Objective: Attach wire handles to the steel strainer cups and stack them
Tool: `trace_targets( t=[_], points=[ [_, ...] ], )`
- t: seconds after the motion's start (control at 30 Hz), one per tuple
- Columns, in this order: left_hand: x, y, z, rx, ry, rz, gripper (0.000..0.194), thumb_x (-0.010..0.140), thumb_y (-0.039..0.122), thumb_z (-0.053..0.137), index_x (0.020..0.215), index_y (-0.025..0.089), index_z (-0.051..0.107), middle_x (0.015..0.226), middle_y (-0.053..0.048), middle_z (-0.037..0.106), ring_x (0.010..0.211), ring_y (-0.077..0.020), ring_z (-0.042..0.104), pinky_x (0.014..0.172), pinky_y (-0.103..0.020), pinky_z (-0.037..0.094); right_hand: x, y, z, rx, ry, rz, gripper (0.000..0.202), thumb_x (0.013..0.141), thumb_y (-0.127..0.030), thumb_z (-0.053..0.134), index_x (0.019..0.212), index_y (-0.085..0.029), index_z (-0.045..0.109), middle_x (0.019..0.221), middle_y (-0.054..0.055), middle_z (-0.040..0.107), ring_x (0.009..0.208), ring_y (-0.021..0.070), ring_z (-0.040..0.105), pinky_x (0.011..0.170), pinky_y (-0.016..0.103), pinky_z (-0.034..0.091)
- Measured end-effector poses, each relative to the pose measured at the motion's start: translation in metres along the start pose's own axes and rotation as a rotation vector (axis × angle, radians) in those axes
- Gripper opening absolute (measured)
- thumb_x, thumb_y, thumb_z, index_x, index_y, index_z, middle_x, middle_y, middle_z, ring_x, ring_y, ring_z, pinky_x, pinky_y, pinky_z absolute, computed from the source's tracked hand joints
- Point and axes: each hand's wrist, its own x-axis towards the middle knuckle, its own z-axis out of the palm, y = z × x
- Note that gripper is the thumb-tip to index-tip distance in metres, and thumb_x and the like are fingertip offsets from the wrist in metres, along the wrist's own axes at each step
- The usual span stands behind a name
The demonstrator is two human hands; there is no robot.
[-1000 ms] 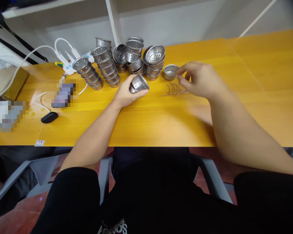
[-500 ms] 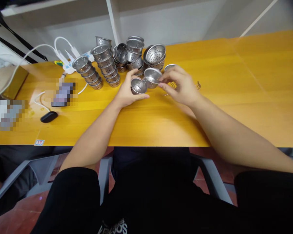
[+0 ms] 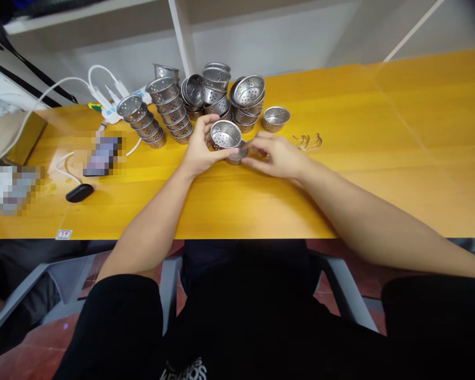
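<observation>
My left hand [image 3: 202, 146] is wrapped round the side of a perforated metal cup [image 3: 226, 135], its mouth facing up. Below and to the right of that cup is a second metal cup [image 3: 237, 154], partly hidden by it. My right hand [image 3: 275, 154] has its fingertips at this second cup's right side, thumb and forefinger a little apart; the exact contact is hard to make out. A single metal cup [image 3: 276, 119] stands on the table beyond my right hand. Thin curved metal wires [image 3: 309, 142] lie to the right of it.
Stacks of perforated cups [image 3: 174, 112] stand along the back of the wooden table [image 3: 237, 211], below a shelf panel. On the left are a phone [image 3: 103, 156], a black oval device [image 3: 79, 193], white cables and a power strip [image 3: 113, 112].
The cup at my right fingers has moved down and left, below the left-hand cup, which has turned more upright. My right hand has moved lower and left, uncovering the single cup and wires.
</observation>
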Motion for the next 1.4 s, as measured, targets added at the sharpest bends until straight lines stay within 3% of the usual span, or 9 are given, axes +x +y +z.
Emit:
trace_targets(
  t=[0.1,0.17,0.27,0.43,0.53,0.77,1.0,1.23,1.4],
  points=[
    [-0.002,0.018,0.002,-0.014,-0.059,-0.022,0.132,0.071,0.119,0.101,0.166,0.032,0.07,0.154,-0.015,0.087,0.143,-0.0405,0.091,0.126,-0.059,0.075,0.0,-0.017,-0.006,-0.002,0.134,0.012,0.049,0.125,-0.074,0.069,0.138,-0.032,0.089,0.113,0.014,0.079,0.102,0.0379,0.077,0.1,0.061,0.071],
    [-0.004,0.036,0.001,0.009,-0.091,-0.022,0.125,0.075,0.118,0.099,0.161,0.03,0.077,0.151,-0.014,0.09,0.141,-0.0394,0.092,0.126,-0.057,0.075,0.0,-0.024,-0.006,0.005,0.156,-0.007,0.046,0.126,-0.069,0.067,0.149,-0.035,0.088,0.125,0.017,0.08,0.117,0.0423,0.078,0.11,0.068,0.072],
    [-0.006,0.06,0.001,0.043,-0.153,-0.016,0.121,0.082,0.116,0.096,0.161,0.027,0.081,0.153,-0.015,0.091,0.144,-0.0396,0.09,0.132,-0.057,0.072,0.001,-0.026,0.002,0.03,0.079,-0.099,0.043,0.125,-0.057,0.068,0.157,-0.037,0.088,0.139,0.018,0.075,0.133,0.0454,0.077,0.118,0.074,0.072],
    [-0.006,0.073,0.0,0.045,-0.207,0.002,0.118,0.083,0.112,0.1,0.163,0.027,0.084,0.157,-0.016,0.09,0.146,-0.0395,0.088,0.132,-0.056,0.07,0.001,-0.018,0.006,0.043,-0.008,-0.149,0.026,0.123,-0.043,0.072,0.137,-0.035,0.093,0.146,0.018,0.07,0.14,0.0464,0.074,0.125,0.077,0.068],
    [-0.005,0.07,-0.002,0.044,-0.205,-0.009,0.124,0.076,0.111,0.106,0.165,0.028,0.085,0.157,-0.016,0.09,0.145,-0.0403,0.088,0.129,-0.056,0.07,0.0,-0.017,-0.003,0.046,-0.013,-0.139,0.023,0.12,-0.05,0.082,0.135,-0.035,0.091,0.154,0.018,0.071,0.144,0.0486,0.074,0.131,0.079,0.065],
    [-0.002,0.065,-0.007,0.064,-0.212,-0.023,0.129,0.067,0.112,0.109,0.163,0.03,0.086,0.156,-0.016,0.09,0.144,-0.0418,0.088,0.128,-0.059,0.071,0.0,-0.011,-0.013,0.109,0.035,-0.159,0.047,0.118,-0.08,0.085,0.13,-0.035,0.085,0.164,0.016,0.076,0.156,0.0495,0.075,0.141,0.076,0.061],
    [-0.002,0.063,-0.007,0.07,-0.254,-0.009,0.133,0.064,0.111,0.111,0.166,0.03,0.086,0.158,-0.017,0.089,0.148,-0.0436,0.086,0.132,-0.063,0.07,0.002,-0.009,-0.009,0.146,0.045,-0.143,0.052,0.115,-0.087,0.086,0.117,-0.034,0.083,0.159,0.015,0.081,0.152,0.0492,0.077,0.138,0.075,0.061],
    [-0.002,0.077,-0.005,0.054,-0.236,-0.037,0.129,0.057,0.114,0.111,0.151,0.028,0.091,0.148,-0.015,0.092,0.136,-0.0395,0.09,0.124,-0.057,0.074,0.002,-0.02,-0.015,0.133,0.008,-0.053,0.063,0.114,-0.097,0.078,0.116,-0.035,0.085,0.158,0.017,0.083,0.148,0.0499,0.078,0.138,0.078,0.061],
    [-0.004,0.078,-0.005,0.048,-0.229,-0.063,0.129,0.056,0.115,0.11,0.146,0.025,0.089,0.145,-0.014,0.092,0.132,-0.0379,0.091,0.121,-0.054,0.076,0.003,-0.024,-0.023,0.247,0.01,-0.025,0.075,0.103,-0.109,0.083,0.107,-0.034,0.086,0.15,0.018,0.086,0.138,0.0482,0.082,0.131,0.078,0.065]
  ],
)
